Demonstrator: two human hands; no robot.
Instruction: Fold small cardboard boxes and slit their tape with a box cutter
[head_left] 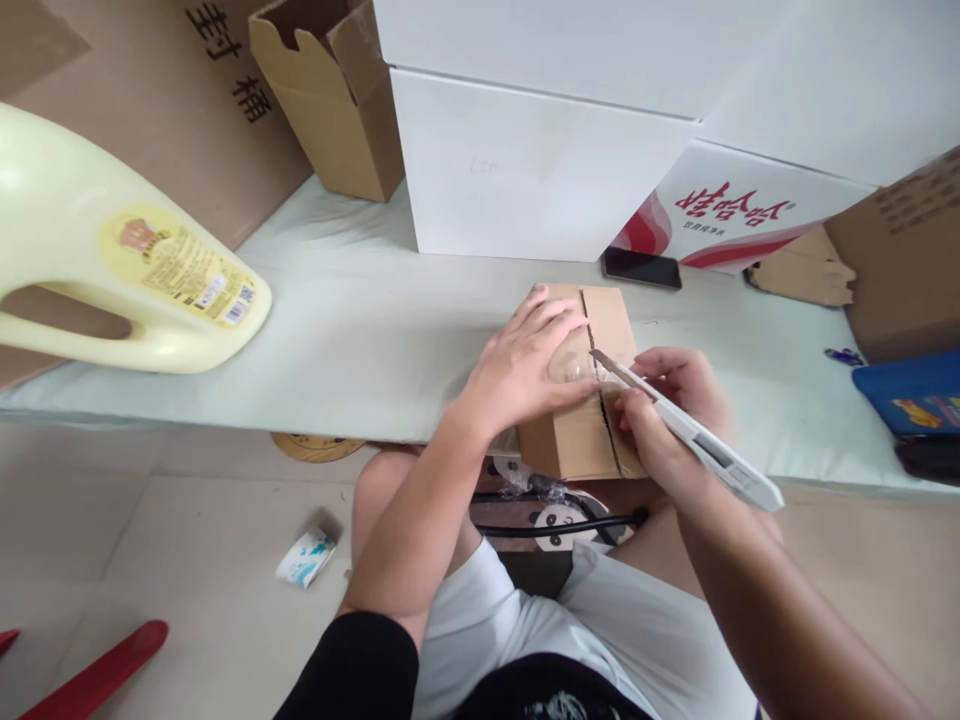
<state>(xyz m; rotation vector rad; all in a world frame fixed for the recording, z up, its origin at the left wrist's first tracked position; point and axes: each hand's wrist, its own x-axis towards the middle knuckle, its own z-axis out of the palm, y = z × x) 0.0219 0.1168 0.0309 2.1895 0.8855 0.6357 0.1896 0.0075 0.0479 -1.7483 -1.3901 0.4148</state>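
A small cardboard box [609, 315] sits at the table's front edge, partly covered by my hands, with a dark gap running along the middle of its top. Clear tape [576, 366] lies across that gap. On the box's left flap my left hand [529, 355] rests flat, fingers stretched out and slightly apart. My right hand [667, 410] grips a white utility knife [709, 450]. The knife's blade end touches or hovers just over the gap near the tape; I cannot tell which.
White cartons [517, 160] stand behind the box, with a dark phone [642, 268] at their foot. To the left is a large cream-coloured jug [90, 230], near an open brown carton [337, 110]. A blue packet [911, 400] lies right. A paper cup [306, 556] is on the floor.
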